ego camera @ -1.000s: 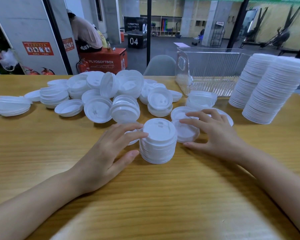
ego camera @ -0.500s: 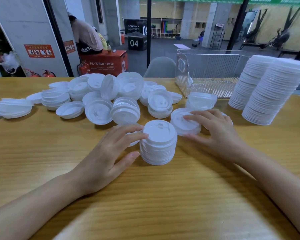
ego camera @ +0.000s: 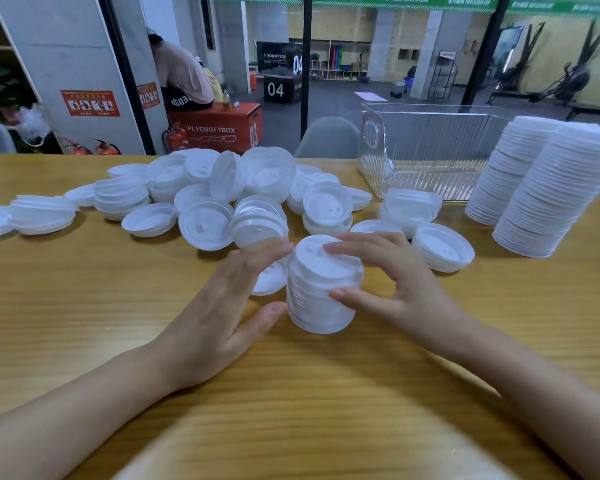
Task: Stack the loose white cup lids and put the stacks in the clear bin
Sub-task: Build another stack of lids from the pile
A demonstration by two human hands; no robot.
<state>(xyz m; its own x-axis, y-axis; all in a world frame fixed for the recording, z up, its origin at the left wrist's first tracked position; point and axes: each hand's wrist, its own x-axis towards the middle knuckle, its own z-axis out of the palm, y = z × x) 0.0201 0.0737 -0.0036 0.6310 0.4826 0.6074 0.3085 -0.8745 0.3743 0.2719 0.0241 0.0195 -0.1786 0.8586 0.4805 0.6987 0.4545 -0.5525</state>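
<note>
A short stack of white cup lids [ego camera: 321,299] stands on the wooden table [ego camera: 291,393] in front of me. My left hand [ego camera: 219,313] cups its left side, fingertips at the top rim and thumb low on the wall. My right hand [ego camera: 406,292] grips it from the right, fingers on the top lid and thumb on the side. A heap of loose lids [ego camera: 267,174] spreads across the table behind it. The clear ribbed bin [ego camera: 430,157] stands at the back right; one lid shows through its left wall.
Two tall lid stacks [ego camera: 555,195] stand at the right beside the bin. A small lid stack [ego camera: 442,247] lies just right of my right hand, and a single lid [ego camera: 271,278] lies under my left fingers. Short stacks [ego camera: 42,216] sit at far left.
My right hand has left the lids lying to the right and moved left onto the central stack. My left hand has closed in against the stack's left side.
</note>
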